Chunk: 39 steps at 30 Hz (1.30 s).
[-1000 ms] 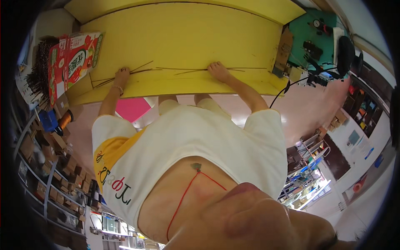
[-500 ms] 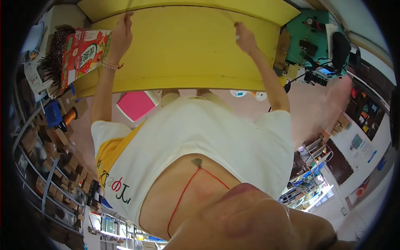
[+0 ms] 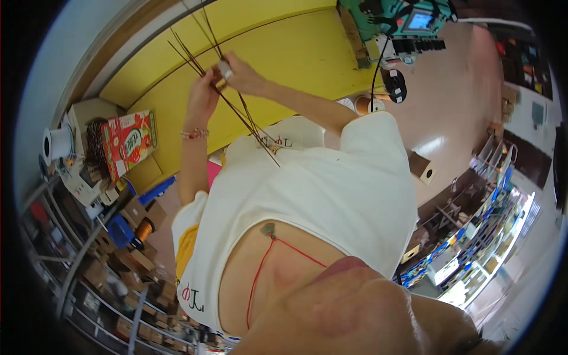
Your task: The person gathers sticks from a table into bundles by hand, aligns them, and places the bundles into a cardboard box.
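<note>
My left hand (image 3: 203,97) is closed around a bundle of thin, dark brown wires (image 3: 239,116). Their ends stick out past the fingers to the far left, and the other ends run down toward my shirt. Close beside it, my right hand (image 3: 244,76) pinches more of these dark strands, which reach up toward the far edge. A small white piece (image 3: 225,70) shows at the right fingers; whether it is tape or a tag I cannot tell. Both hands are above the yellow tabletop (image 3: 290,65), almost touching each other.
On the left stands a red printed carton (image 3: 129,141) with dark bristly strands behind it, near a white spool (image 3: 56,146). A green machine with a lit screen (image 3: 420,21) is at the far right. A black cable (image 3: 374,80) hangs by the table's right end.
My hands, wide apart over the table before, have come together with the wire bundles between them. The whole view has turned, bringing the floor at the right further in.
</note>
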Motion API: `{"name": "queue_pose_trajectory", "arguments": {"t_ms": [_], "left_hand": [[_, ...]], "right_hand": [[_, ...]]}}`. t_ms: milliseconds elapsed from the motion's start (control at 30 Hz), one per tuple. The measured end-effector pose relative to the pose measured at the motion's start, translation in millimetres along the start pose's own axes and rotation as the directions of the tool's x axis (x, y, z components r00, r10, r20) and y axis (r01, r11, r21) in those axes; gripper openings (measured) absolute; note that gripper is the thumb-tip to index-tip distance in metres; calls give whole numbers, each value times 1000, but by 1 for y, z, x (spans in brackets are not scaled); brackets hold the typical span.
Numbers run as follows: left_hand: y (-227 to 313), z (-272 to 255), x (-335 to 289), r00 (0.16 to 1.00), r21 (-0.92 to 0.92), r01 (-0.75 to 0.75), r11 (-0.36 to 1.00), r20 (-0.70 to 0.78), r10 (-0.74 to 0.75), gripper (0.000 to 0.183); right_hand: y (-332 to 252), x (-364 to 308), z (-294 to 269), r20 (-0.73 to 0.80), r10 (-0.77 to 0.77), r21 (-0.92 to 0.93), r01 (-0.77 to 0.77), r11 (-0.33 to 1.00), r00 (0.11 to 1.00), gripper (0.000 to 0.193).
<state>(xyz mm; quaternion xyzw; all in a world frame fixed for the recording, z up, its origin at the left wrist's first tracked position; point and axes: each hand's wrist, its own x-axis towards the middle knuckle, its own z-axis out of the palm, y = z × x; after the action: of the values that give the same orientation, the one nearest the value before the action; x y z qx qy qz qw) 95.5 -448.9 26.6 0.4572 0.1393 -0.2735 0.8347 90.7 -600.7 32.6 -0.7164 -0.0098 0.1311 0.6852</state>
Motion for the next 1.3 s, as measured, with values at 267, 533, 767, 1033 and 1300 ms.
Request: {"name": "queue_pose_trajectory", "arguments": {"t_ms": [267,533,767,1033,1300], "left_hand": [[-18,12,-9,997,128,-73,989,-18,76,22],[71,93,-26,950,166,-305,938,131,285,23],[74,80,-48,959,251,-252,935,-62,275,25],[8,40,-106,983,-31,-156,987,-106,152,23],[26,0,-156,967,-60,-249,967,-73,244,28]], "right_hand": [[-11,-83,4,243,286,334,-357,872,927,26],[-72,-60,-15,280,-19,538,-140,831,960,23],[-47,-99,26,381,-68,275,-43,961,922,32],[-74,45,-48,418,-232,-337,387,858,878,35],[-184,119,132,837,11,-379,563,734,548,53]]}}
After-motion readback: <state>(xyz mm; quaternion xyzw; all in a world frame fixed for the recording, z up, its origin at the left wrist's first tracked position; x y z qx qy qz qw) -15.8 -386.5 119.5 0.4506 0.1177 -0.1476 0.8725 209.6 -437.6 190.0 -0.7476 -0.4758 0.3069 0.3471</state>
